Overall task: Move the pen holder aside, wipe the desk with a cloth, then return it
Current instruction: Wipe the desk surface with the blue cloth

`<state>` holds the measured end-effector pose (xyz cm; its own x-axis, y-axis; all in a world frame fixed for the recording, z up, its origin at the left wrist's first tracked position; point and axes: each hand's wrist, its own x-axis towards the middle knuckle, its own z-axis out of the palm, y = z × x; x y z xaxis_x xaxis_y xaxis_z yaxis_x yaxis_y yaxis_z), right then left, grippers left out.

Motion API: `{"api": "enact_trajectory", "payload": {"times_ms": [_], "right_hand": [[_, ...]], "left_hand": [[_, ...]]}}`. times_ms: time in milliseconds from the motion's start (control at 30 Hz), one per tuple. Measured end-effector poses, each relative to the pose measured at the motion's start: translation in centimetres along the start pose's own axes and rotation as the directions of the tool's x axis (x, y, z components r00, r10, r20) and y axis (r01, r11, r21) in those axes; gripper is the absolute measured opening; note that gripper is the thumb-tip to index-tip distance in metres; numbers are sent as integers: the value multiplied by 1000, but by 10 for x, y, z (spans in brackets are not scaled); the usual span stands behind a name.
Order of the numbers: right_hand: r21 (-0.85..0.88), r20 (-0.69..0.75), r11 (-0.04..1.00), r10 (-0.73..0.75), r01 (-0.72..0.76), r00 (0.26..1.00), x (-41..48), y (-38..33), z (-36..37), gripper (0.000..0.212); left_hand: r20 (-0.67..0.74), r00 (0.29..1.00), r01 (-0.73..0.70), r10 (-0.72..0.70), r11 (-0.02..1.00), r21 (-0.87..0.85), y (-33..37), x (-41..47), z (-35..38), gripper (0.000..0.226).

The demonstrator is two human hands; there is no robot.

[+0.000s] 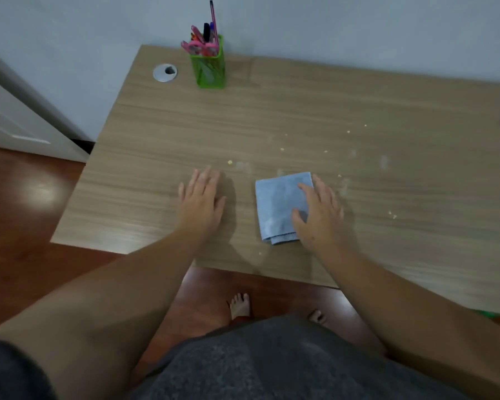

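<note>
A green mesh pen holder full of pens and pink scissors stands upright at the back left of the wooden desk, close to the wall. A folded light-blue cloth lies flat near the desk's front edge. My right hand rests palm down on the cloth's right side, fingers spread. My left hand lies flat and empty on the bare desk, a short way left of the cloth. Small crumbs and pale smudges are scattered over the desk beyond and to the right of the cloth.
A round grey cable grommet sits in the desk left of the pen holder. The desk's left edge drops to a reddish wooden floor. A white door stands at the far left. My bare feet show below the front edge.
</note>
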<state>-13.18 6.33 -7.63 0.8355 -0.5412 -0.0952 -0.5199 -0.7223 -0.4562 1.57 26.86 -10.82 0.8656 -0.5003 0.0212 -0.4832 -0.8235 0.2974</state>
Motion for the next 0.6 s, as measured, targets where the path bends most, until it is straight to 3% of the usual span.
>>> {"api": "enact_trajectory", "payload": {"times_ms": [133,267,600], "right_hand": [[-126,119,977,-156,171,981,15,-25,18,58],[-239,308,943,-153,232,939,29,-25,44,67],[-322,267,901,-209,292,941,6,0,56,71]], "left_hand": [[99,995,13,-22,996,90,-27,7,7,69],[101,995,5,-16,994,109,-34,7,15,71],[102,994,11,-26,989,148,-34,8,20,74]]}}
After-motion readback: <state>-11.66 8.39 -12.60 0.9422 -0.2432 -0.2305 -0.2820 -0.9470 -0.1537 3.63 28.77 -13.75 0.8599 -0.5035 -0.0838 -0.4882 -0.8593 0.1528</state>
